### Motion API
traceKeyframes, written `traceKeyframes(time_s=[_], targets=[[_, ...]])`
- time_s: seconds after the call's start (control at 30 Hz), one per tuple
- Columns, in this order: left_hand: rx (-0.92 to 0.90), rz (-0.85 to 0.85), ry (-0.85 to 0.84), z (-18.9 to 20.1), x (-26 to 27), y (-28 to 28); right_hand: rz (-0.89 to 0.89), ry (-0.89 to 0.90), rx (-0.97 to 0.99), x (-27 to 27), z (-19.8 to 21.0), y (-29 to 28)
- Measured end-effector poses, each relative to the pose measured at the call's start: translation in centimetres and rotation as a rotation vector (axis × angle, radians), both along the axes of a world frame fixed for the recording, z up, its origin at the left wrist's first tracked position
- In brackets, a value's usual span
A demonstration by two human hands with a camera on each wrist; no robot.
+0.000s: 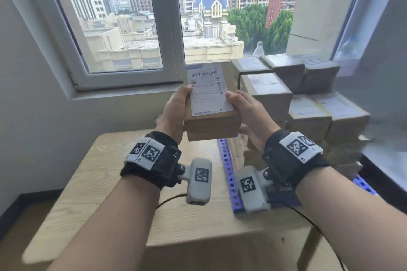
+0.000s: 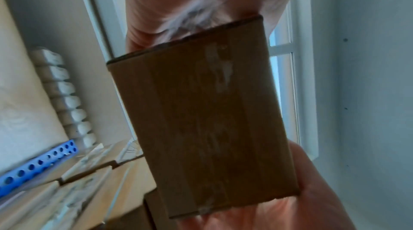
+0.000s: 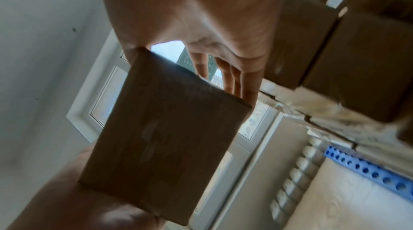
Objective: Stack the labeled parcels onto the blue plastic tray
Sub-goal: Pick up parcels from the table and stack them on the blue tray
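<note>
Gripping a labeled parcel (image 1: 211, 114) from both sides, left hand (image 1: 175, 112) and right hand (image 1: 248, 112); barcode label print unreadable.

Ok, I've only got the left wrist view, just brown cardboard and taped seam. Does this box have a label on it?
Observer: Yes. In the head view the parcel carries a white barcoded label on its upper face.
Operator: Who's holding it?
Observer: Both hands: the left hand grips its left side, the right hand its right side.
Operator: Is it on the stack yet?
Observer: No. It is held in the air above the wooden table, left of the stacked parcels on the blue tray.
</note>
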State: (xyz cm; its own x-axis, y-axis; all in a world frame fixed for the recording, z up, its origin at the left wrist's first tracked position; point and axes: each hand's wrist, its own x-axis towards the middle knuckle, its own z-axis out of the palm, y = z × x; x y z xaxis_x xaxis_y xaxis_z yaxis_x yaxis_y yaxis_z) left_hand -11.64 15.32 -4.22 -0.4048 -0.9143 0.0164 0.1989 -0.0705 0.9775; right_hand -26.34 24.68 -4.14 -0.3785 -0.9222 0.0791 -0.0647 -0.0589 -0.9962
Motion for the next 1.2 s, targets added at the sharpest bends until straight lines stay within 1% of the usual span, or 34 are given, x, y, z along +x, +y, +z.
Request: traceKeyframes(time_s=[0.1,0.27,0.37,0.47,0.6,0.67,0.77,0.83,0.93,1.0,1.1,1.2], targets=[[-0.067,-0.041,-0.037,2.4,-3.6,2.1,-0.035,0.017,-0.009,-3.3,2.2,2.2],[-0.141,-0.099,-0.12,5.9,-9.8,4.1,-0.127,-0.011,-0.04,-9.3,4.7,4.5],[-0.173,-0.136,-0.181,7.1,-13.0,4.3,-0.162,-0.056,-0.043,-12.4,5.3,4.8],[-0.242,-0.148,-0.246,7.9,-15.6,4.0,-0.203,-0.075,-0.052,-15.0,5.6,4.9],[-0.342,-0.189,-0.275,8.2,-18.4,2.4,-0.273,-0.089,-0.048,-18.2,5.9,4.6],[-0.379,-0.171,-0.311,8.1,-19.5,1.4,-0.298,-0.062,-0.03,-19.7,6.1,4.4],[-0.493,-0.146,-0.396,7.2,-21.2,0.2,-0.357,-0.032,-0.006,-21.8,5.8,4.3],[-0.538,-0.13,-0.481,6.3,-21.9,0.2,-0.371,-0.076,0.029,-22.6,5.2,4.1],[-0.59,-0.116,-0.592,5.1,-22.8,0.6,-0.374,-0.193,0.064,-23.2,4.3,4.2],[-0.63,-0.095,-0.638,4.9,-23.3,0.6,-0.383,-0.216,0.074,-23.9,4.0,4.3],[-0.631,-0.074,-0.695,4.8,-23.4,0.4,-0.424,-0.196,0.119,-25.6,4.0,4.3],[-0.622,-0.068,-0.75,4.5,-23.8,0.5,-0.425,-0.104,0.179,-26.9,3.9,3.9]])
